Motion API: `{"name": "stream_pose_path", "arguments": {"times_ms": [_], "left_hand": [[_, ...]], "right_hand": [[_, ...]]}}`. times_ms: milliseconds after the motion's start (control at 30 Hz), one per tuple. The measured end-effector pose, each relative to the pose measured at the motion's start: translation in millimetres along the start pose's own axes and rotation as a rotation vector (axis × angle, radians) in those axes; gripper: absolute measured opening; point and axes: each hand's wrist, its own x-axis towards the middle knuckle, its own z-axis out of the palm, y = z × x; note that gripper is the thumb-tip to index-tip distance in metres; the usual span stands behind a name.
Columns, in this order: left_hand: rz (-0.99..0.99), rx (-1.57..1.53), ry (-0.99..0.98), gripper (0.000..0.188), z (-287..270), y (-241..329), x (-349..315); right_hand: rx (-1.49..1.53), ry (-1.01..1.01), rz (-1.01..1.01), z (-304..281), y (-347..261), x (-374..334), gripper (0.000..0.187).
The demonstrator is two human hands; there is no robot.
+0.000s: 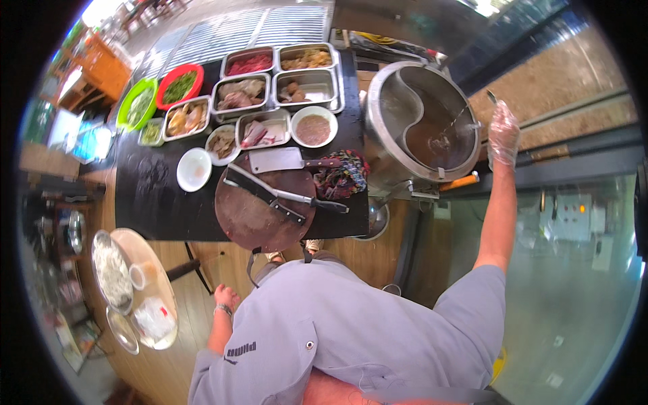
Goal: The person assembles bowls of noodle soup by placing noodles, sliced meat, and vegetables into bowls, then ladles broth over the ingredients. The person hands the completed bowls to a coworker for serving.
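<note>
My right hand (pixel 504 131), in a clear plastic glove, is raised at the right rim of a round steel pot (pixel 378 135). Its fingers are closed on a slim metal utensil (pixel 492 98), whose kind I cannot make out. Inside the pot, a curved divider (pixel 413 101) parts two sides of brownish broth, and the right side bubbles or splashes. My bare left hand (pixel 227 298) hangs low beside my body, off the table, loosely open with nothing visible in it.
On the black table (pixel 145 209), a cleaver (pixel 277 160) and a long knife (pixel 270 189) lie on a round chopping board (pixel 260 226), next to a patterned cloth (pixel 343 174). Steel trays (pixel 305 88) of meat and bowls stand behind. A round side table (pixel 158 270) holds a flour-like heap.
</note>
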Motion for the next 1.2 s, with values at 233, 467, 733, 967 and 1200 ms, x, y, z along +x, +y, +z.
{"name": "stream_pose_path", "arguments": {"times_ms": [233,467,733,967,1200], "left_hand": [[-0.015,-0.087,0.060,0.071,-3.2,-31.4,-9.5],[-0.081,-0.131,0.153,0.071,-13.5,-60.8,-38.8],[-0.140,-0.401,0.186,0.071,-26.3,-75.9,-54.3],[0.009,-0.435,0.182,0.067,-34.6,-16.8,-21.5],[0.510,0.605,0.389,0.087,-19.2,92.9,38.8]], "right_hand": [[0.076,0.002,0.692,74.6,23.2,-56.7,0.032],[1.294,0.023,1.103,146.3,-140.3,-91.7,0.023],[1.029,-0.470,0.693,224.9,-285.4,-134.2,0.028],[1.126,-1.014,1.326,260.7,-273.6,-151.8,0.049],[0.754,-0.330,0.721,206.3,-219.5,-191.3,0.036]]}}
